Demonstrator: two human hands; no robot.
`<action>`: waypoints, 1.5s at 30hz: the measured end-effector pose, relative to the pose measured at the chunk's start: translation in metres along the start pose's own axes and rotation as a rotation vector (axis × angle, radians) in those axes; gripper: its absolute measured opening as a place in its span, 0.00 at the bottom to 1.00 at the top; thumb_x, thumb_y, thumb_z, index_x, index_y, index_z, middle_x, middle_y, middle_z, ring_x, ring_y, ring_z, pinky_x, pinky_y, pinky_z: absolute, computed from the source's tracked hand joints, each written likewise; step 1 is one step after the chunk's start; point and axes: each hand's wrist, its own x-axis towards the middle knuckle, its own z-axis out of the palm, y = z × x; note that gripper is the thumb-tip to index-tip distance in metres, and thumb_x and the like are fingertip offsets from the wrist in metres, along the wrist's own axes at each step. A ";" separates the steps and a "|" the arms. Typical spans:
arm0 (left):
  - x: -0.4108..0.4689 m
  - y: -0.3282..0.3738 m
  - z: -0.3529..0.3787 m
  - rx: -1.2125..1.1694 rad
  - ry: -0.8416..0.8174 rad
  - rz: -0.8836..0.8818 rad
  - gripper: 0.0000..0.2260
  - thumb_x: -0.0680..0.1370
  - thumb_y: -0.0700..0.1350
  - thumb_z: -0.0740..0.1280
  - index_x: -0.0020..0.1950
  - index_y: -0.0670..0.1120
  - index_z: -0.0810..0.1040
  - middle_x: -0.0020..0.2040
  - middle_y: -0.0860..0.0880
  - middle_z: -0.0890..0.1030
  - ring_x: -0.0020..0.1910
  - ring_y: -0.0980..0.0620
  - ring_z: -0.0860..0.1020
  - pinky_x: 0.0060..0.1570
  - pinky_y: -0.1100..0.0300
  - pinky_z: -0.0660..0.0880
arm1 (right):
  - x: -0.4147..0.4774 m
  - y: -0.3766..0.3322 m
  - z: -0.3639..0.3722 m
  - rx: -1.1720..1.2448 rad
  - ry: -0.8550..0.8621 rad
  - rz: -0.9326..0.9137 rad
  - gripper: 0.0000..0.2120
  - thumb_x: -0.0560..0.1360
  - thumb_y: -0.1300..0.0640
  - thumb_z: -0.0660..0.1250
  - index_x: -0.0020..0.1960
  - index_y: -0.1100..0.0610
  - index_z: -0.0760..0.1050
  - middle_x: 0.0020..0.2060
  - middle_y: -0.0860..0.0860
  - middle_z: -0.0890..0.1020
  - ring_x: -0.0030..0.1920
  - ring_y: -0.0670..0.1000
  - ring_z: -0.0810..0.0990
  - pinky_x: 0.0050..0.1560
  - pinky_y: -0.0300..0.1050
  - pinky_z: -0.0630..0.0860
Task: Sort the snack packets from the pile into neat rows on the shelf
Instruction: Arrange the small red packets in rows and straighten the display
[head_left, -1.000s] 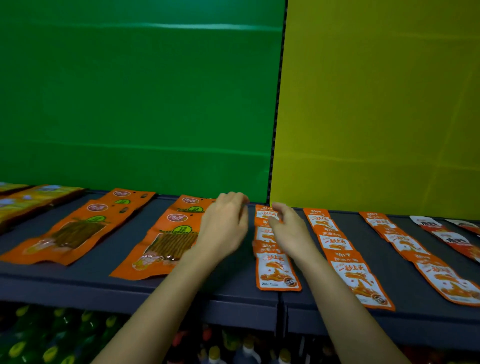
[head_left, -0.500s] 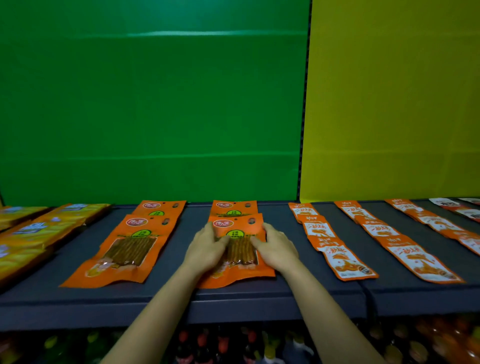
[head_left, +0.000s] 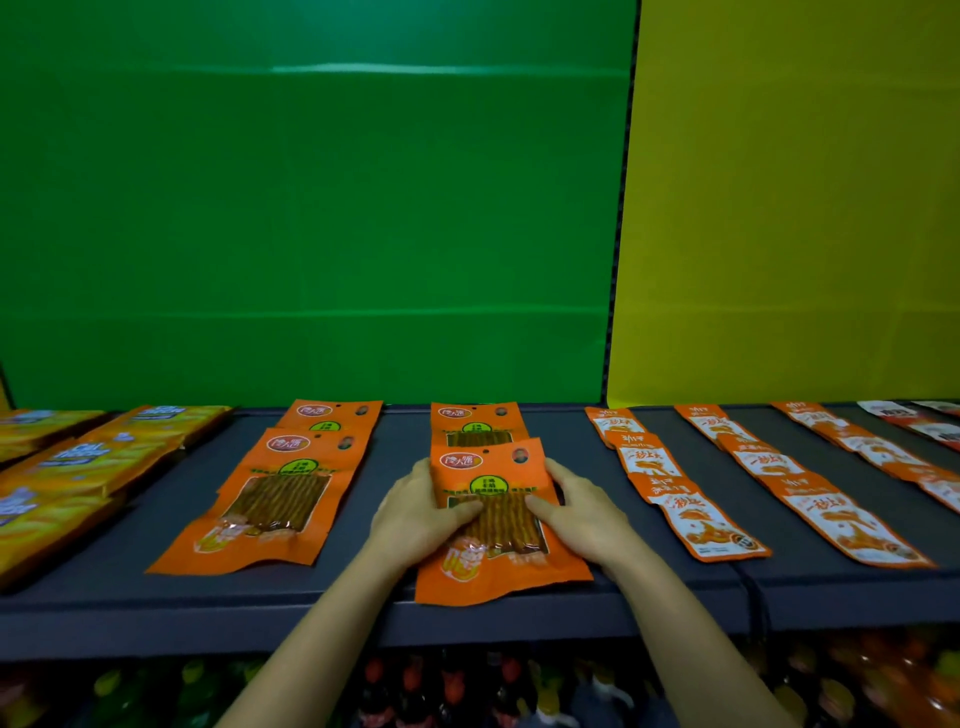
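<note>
As left hand (head_left: 415, 517) and right hand (head_left: 584, 514) grip, packet (head_left: 501, 569) lies between.

The left forearm (head_left: 317, 639) and right forearm (head_left: 685, 639), in the lower middle of the frame, are bare down to its bottom edge. The left grip (head_left: 415, 514) and right grip (head_left: 587, 514) are bare hands with slender fingers.

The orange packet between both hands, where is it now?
Head view: the orange packet lies at the front middle of the dark shelf, held between the left hand and right hand, overlapping a matching packet behind it.
</note>
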 end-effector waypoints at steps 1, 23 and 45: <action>-0.001 0.000 -0.001 0.001 -0.015 0.001 0.29 0.72 0.54 0.70 0.69 0.47 0.63 0.66 0.49 0.74 0.63 0.49 0.74 0.62 0.49 0.72 | 0.000 0.000 0.000 -0.001 -0.002 -0.002 0.23 0.79 0.48 0.57 0.73 0.48 0.59 0.67 0.49 0.72 0.68 0.52 0.70 0.65 0.52 0.69; -0.001 -0.024 -0.065 0.012 0.338 0.131 0.18 0.77 0.45 0.64 0.67 0.45 0.71 0.67 0.46 0.73 0.67 0.48 0.70 0.65 0.55 0.66 | 0.008 -0.035 0.004 0.050 0.159 -0.136 0.24 0.79 0.57 0.58 0.75 0.56 0.58 0.74 0.52 0.62 0.74 0.52 0.59 0.73 0.47 0.56; 0.001 -0.146 -0.149 0.102 -0.008 -0.029 0.24 0.77 0.52 0.63 0.70 0.48 0.62 0.69 0.47 0.71 0.67 0.46 0.70 0.66 0.51 0.67 | 0.010 -0.150 0.141 -0.087 -0.064 -0.028 0.32 0.78 0.44 0.55 0.77 0.51 0.46 0.77 0.49 0.54 0.77 0.53 0.51 0.75 0.52 0.55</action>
